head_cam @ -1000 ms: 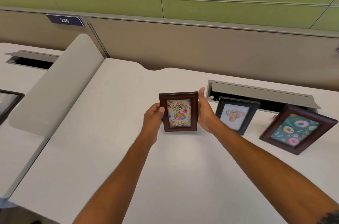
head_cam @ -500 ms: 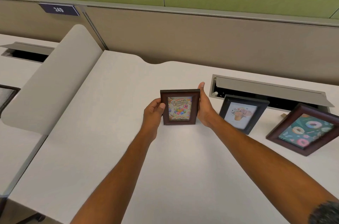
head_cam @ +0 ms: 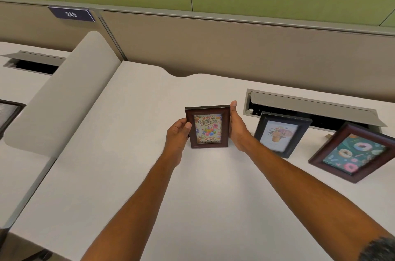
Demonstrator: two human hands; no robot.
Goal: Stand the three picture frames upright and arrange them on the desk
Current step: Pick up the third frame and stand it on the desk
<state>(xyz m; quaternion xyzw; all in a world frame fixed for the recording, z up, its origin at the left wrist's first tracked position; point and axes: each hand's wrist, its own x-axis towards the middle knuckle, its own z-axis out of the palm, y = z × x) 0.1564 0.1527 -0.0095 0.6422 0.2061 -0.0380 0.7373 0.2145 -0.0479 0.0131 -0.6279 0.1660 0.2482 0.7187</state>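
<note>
Three picture frames are on the white desk (head_cam: 132, 175) right now, and both hands are on the leftmost one. That's the birthday-card frame (head_cam: 207, 127), dark brown wood, standing upright with its bottom edge on the desk surface, picture facing the camera. Left hand (head_cam: 178, 133) clasps its left edge, thumb pressed on the front of the moulding; right hand (head_cam: 236, 127) is flat against the right edge, fingers reaching up to the top corner, so the frame is squeezed between the two. Just to the right, the black frame with the flower-pot print (head_cam: 281, 133) is propped up, leaning back in front of the open cable tray (head_cam: 310, 104). Further right, near the edge of view, the donut-print frame (head_cam: 354, 152) in dark brown stands tilted, turned at an angle.
</note>
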